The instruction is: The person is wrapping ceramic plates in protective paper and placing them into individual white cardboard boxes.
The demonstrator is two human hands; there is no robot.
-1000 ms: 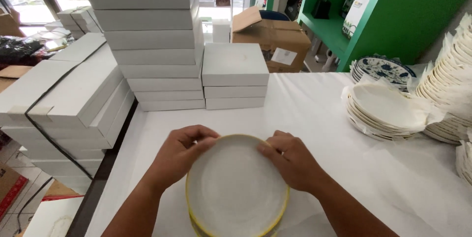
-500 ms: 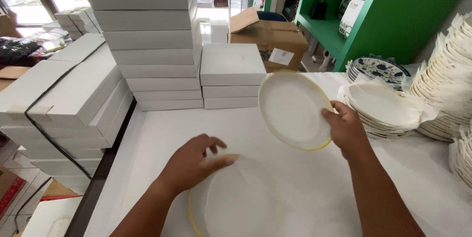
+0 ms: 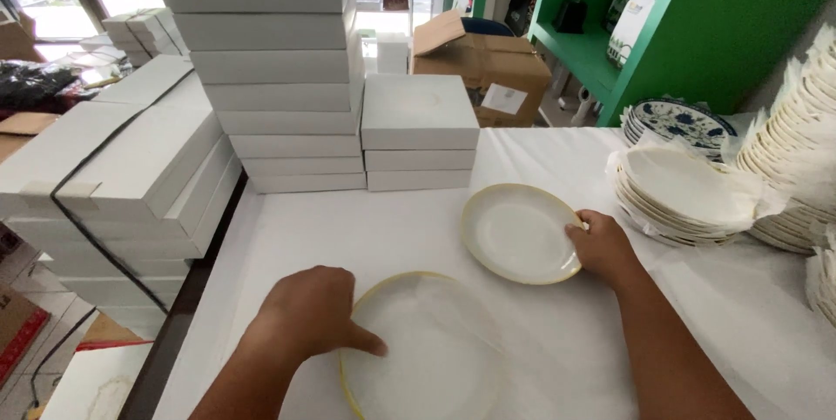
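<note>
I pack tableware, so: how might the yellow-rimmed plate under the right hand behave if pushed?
The plate looks rigid and glossy, so it would probably slide flat on the white table cover. Likely breakable. The right hand grips its edge.

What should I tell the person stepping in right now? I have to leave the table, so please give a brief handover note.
Left hand: open, palm down, resting on the near plate, a yellow-rimmed plate under a thin white sheet, at the table's front edge.
Right hand: fingers on the right rim of the second yellow-rimmed plate, which lies flat on the white table; whether it has a firm grip I cannot tell.
Done: the two plates lie apart, side by side.
Left: both hands remain on the plates. Wrapped plate stacks sit to the right, white boxes behind.
</note>
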